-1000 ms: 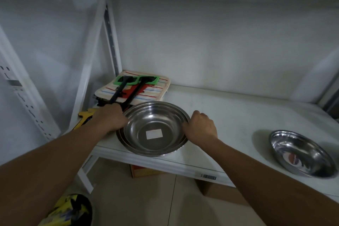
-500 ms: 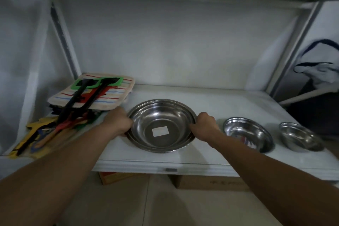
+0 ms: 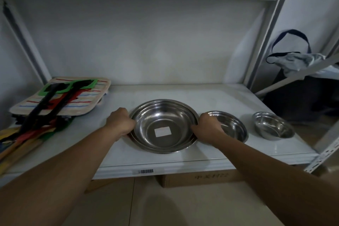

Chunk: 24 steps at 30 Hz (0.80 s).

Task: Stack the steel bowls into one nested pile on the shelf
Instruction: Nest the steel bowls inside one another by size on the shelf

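At the far left of the white shelf board [image 3: 183, 154], a striped cream cloth mat [image 3: 60, 97] is seen lying on a heap of long-handled utensils with black, red and green handles [image 3: 36, 123], well clear of the work. Next, the left hand [image 3: 120, 124] is curled onto the left rim of the large shallow steel bowl with a white label on its floor [image 3: 164, 125]; a second rim is visible just under it, so a nested pair is judged to be held. The right hand [image 3: 208, 127] is clamped on the opposite rim, fingers folded over the edge, the pile resting on the shelf at its middle. Just beside that right hand, almost touching its knuckles, the medium round steel bowl [image 3: 232, 127] is found, and further right, apart from it, the small deep steel bowl [image 3: 273, 127]. Everything yet to be nested lies to the right of the pile, so the right hand is judged the nearer one for the coming pick; round bowls offer no long axis, and any rim point may be taken. The shelf surface is smooth, glossy and flat, so sliding is likely. A barcode sticker [image 3: 145, 171] is shown on the front lip, a cardboard box [image 3: 201, 178] beneath, a white wall behind, and a dark-handled bag [image 3: 293, 57] hung at the right.
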### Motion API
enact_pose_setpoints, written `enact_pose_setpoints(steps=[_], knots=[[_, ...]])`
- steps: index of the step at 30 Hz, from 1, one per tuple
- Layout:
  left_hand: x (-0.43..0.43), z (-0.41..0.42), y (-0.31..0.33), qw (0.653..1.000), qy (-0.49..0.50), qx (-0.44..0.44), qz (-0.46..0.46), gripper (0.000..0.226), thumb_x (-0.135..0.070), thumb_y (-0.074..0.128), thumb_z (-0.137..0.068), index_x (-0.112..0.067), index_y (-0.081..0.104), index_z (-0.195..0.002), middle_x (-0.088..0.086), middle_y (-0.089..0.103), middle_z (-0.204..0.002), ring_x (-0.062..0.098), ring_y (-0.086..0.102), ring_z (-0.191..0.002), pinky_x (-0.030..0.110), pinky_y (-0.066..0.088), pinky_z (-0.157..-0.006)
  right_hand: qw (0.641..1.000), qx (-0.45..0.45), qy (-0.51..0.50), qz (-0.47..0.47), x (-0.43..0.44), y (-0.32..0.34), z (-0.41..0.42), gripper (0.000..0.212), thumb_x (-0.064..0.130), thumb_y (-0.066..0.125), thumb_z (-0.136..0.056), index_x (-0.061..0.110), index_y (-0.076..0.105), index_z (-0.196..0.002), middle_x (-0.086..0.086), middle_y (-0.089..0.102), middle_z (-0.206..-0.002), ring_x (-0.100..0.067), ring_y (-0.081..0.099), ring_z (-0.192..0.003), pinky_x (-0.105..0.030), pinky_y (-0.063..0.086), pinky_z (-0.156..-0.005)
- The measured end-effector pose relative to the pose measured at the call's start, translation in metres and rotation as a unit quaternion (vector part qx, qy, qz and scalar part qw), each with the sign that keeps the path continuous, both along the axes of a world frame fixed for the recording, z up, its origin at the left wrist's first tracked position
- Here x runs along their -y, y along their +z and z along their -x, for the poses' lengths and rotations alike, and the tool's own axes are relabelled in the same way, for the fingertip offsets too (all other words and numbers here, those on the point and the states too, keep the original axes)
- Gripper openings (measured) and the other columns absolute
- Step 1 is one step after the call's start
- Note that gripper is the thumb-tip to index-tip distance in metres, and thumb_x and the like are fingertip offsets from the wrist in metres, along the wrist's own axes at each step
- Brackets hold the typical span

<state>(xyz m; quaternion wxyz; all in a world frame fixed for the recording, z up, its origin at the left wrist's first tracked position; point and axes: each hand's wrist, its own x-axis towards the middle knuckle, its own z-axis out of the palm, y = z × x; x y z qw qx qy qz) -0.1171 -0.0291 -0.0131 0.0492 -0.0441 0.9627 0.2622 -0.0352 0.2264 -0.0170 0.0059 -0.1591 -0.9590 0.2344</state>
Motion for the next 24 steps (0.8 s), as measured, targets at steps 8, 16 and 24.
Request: enact_pose_setpoints(steps=[8, 16, 24], knots=[[-0.05, -0.053, 0.025, 0.963, -0.06, -0.258, 0.049, 0.029, -0.022, 0.061, -0.094, -0.011, 0.063, -0.121, 0.013, 0.061, -0.122, 0.033, 0.06, -0.11, 0.045, 0.053, -0.087, 0.994, -0.065, -0.065, 0.061, -0.036, 0.012, -0.022, 0.031, 0.029, 0.054, -0.091, 0.003, 0.07, -0.094, -0.015, 0.072, -0.087, -0.034, 0.07, -0.084, -0.039, 0.058, -0.075], [-0.202, -0.162, -0.011, 0.903, -0.053, 0.165, -0.394, 0.013, -0.02, 0.059, -0.099, -0.01, 0.067, -0.098, 0.011, 0.073, -0.085, 0.022, 0.067, -0.059, 0.034, 0.06, -0.055, 0.807, -0.17, -0.341, 0.452, -0.135, -0.004, -0.085, 0.01, 0.007, 0.063, -0.087, -0.001, 0.065, -0.092, -0.018, 0.069, -0.087, -0.026, 0.067, -0.068, -0.038, 0.061, -0.069], [-0.249, -0.149, -0.041, 0.801, 0.165, 0.2, -0.539, 0.023, -0.026, 0.065, -0.098, -0.004, 0.061, -0.1, 0.017, 0.064, -0.089, 0.025, 0.062, -0.061, 0.031, 0.059, -0.045, 0.681, -0.201, -0.445, 0.545, -0.199, -0.027, -0.112, 0.02, 0.011, 0.067, -0.095, 0.004, 0.056, -0.079, -0.02, 0.069, -0.084, -0.023, 0.066, -0.064, -0.039, 0.063, -0.084]])
